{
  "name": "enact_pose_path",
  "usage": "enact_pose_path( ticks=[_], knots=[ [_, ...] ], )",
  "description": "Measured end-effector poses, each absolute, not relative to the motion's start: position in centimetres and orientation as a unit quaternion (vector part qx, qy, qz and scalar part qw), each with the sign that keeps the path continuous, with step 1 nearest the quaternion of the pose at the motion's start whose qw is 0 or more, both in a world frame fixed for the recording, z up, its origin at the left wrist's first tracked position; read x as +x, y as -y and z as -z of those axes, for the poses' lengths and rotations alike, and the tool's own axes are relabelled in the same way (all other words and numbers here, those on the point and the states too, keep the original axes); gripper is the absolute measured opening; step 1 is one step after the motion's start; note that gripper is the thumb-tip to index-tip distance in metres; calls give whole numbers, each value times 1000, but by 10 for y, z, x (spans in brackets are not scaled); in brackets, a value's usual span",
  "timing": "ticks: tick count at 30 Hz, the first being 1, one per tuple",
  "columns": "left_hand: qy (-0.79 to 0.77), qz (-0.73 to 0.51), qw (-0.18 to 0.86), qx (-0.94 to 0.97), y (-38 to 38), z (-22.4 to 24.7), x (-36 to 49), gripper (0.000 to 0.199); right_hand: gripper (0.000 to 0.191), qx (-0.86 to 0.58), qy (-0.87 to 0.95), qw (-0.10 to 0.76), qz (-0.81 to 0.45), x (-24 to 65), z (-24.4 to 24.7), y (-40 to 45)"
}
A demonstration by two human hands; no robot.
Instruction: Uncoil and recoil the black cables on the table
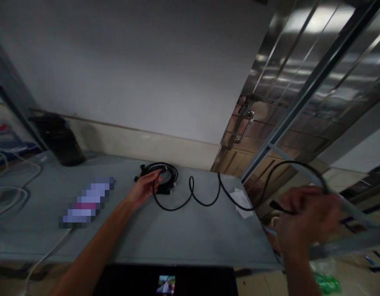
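A thin black cable [205, 204] runs in loose loops between my two hands above the grey shelf [190, 242]. My left hand [144, 188] pinches one part of it, close to a coiled bundle of black cables [173, 167] with several plugs lying at the back. My right hand [308, 218], blurred by motion, is closed around the other part, out past the shelf's right end. From that hand a black plug end [276, 205] sticks out to the left, and a bend of the cable arches over it.
A phone-like blurred device [88, 201] with a white cord [51, 250] lies on the left. Behind it stands a dark cup [62, 142]. White paper [241, 201] rests near the right edge. A metal frame post [288, 119] rises there, before a steel door [257, 111]. A dark screen [128, 281] is at the front.
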State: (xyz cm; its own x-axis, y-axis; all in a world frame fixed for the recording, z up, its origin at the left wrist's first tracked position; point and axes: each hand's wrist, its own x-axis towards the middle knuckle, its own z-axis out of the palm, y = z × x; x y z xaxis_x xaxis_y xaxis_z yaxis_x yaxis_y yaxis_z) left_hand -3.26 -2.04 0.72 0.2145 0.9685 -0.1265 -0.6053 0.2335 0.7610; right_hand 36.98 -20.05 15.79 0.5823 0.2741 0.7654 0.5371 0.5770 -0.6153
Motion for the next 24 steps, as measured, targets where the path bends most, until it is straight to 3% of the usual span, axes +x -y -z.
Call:
enact_pose_path(
  ticks=[6,10,12,16,19,24],
  knots=[
    [-293,-434,748,408,27,10,-17,42,34,-523,735,431,-29,255,-47,156],
    [-290,-415,756,414,29,15,-14,43,25,-505,814,281,-52,190,10,133],
    [-291,-411,762,407,31,14,-13,47,29,-489,836,239,-63,167,23,128],
    [-276,-426,755,415,34,6,-15,48,61,-490,855,160,-51,148,25,121],
    [-256,-476,739,402,34,-4,-21,55,45,-507,851,133,-30,151,14,111],
    [-217,-592,682,370,27,-14,-32,61,36,-439,875,196,64,152,-9,71]
  ],
)
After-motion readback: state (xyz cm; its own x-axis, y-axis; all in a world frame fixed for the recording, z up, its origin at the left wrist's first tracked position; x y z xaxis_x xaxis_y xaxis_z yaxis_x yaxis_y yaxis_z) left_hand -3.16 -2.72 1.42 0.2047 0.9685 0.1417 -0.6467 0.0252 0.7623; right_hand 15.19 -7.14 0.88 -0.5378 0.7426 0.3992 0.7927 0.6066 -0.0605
